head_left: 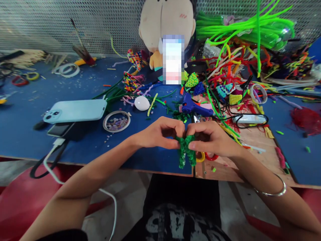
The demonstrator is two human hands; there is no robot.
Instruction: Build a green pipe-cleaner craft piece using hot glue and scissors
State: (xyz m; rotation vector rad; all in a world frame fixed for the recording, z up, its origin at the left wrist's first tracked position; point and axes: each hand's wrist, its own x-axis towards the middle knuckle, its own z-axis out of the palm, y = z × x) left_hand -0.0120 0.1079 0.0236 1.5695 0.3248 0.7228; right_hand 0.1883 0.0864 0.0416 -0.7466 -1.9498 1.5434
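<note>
Over the front edge of the table, my left hand (165,132) and my right hand (209,135) meet around a fuzzy green pipe-cleaner piece (185,150). Thumb and fingers of each hand pinch one side of it near the top. Two thick green lobes hang down side by side, with a shiny spot on the left one. Just beyond my hands lies a blue glue gun (193,106). Scissors with red and yellow handles (200,156) are partly hidden under my right hand.
Left are a light-blue phone (76,110), a ring-shaped dish of beads (116,122) and a white egg-shaped object (142,103). A plush doll (167,20) and a blurred phone screen (173,60) stand behind. Bright green pipe cleaners (243,31) and tangled cords crowd the right.
</note>
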